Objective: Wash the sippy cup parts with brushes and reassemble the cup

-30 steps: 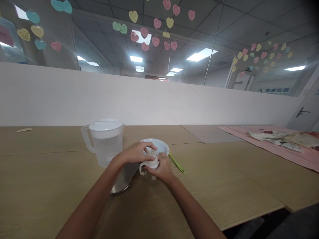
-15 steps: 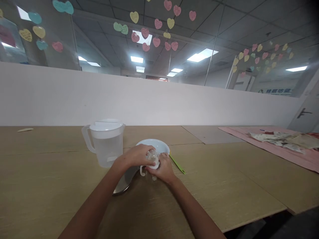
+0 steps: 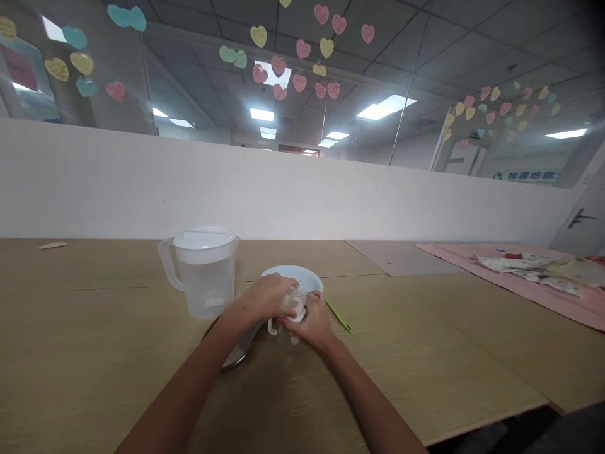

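Both hands are grasping one small bottle, and much of it is disappearing behind them. The left hand [image 3: 267, 296] is curling over its clear top, with the fingertips on the far side hidden; the right hand [image 3: 316, 318] is wrapping its white collar from the other side, and I cannot tell how tightly either is pressing. The bottle [image 3: 297, 310] itself is sitting between the two palms, above the table [image 3: 401, 359]. One white curved handle [image 3: 272, 328] is showing just below the grip on the left; another pale bit underneath is blurring too much to name.

Under the left forearm, one metal tray [image 3: 242, 348] is lying mostly covered, so its full outline is staying unclear. Directly beyond the grip, one pale bowl [image 3: 306, 277] is losing its near edge behind the hands. One green stick [image 3: 339, 316] is slanting away just right of the grip, its upper end meeting the bowl's edge.

Left of the grip and beyond, one lidded jug [image 3: 208, 284] is standing upright, holding clear liquid. Farther left, one thin pale piece [image 3: 51, 245] is lying flat. Well right of the grip, one pink cloth [image 3: 444, 256] is bearing a jumbled heap [image 3: 534, 268], whose pieces are overlapping beyond counting.
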`<state>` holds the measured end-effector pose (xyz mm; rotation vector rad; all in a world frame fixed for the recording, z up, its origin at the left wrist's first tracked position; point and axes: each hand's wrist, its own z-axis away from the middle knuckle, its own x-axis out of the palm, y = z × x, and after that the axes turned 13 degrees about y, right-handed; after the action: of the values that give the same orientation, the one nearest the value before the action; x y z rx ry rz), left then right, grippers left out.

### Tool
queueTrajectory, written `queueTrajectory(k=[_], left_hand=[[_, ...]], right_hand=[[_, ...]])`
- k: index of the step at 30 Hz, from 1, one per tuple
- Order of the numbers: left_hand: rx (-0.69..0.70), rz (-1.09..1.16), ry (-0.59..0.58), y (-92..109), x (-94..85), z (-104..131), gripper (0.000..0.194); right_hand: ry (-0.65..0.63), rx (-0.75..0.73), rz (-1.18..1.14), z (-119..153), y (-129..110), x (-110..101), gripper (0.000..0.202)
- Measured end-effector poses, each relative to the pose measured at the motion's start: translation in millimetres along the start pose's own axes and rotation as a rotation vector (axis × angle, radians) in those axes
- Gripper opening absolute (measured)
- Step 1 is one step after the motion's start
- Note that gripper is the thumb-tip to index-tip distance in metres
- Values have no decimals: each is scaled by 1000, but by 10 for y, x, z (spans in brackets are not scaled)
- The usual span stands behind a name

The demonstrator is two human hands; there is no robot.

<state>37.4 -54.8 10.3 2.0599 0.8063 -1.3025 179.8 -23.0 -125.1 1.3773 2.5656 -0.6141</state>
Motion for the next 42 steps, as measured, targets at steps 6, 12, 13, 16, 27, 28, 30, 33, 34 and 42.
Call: queueTrajectory(k=[6,12,13,16,27,28,30,33,34,42], left_hand=[[-59,104,67,-29,-74,2,36],[-111,29,285,-221,-55,-46,51],[-119,-47,302,-266,0,-66,49],[-93,-253,308,-399,247,-136,39],[123,-9,95,-587,703,-165,26],[103,37,52,-586,676,-157,26],[69,117,-48,-567,609,-141,26],[35,144,-130,-497,485,-124,27],[30,143,-126,-464,436,-119,30],[-25,322,-180,-172,-18,3,55]], right_hand=[[-13,-19,-5,-23,-34,-41,40],[-29,-42,-3,-36,-60,-66,38],[-28,-45,-1,-34,-58,-64,38],[-26,-51,2,-26,-50,-58,38],[-29,-56,10,-13,-38,-48,38],[-31,-54,11,-15,-39,-48,38],[-40,-49,11,-19,-43,-49,38],[-50,-38,22,-25,-49,-56,40],[-50,-36,27,-26,-50,-58,40],[-38,-55,25,-33,-62,-58,37]])
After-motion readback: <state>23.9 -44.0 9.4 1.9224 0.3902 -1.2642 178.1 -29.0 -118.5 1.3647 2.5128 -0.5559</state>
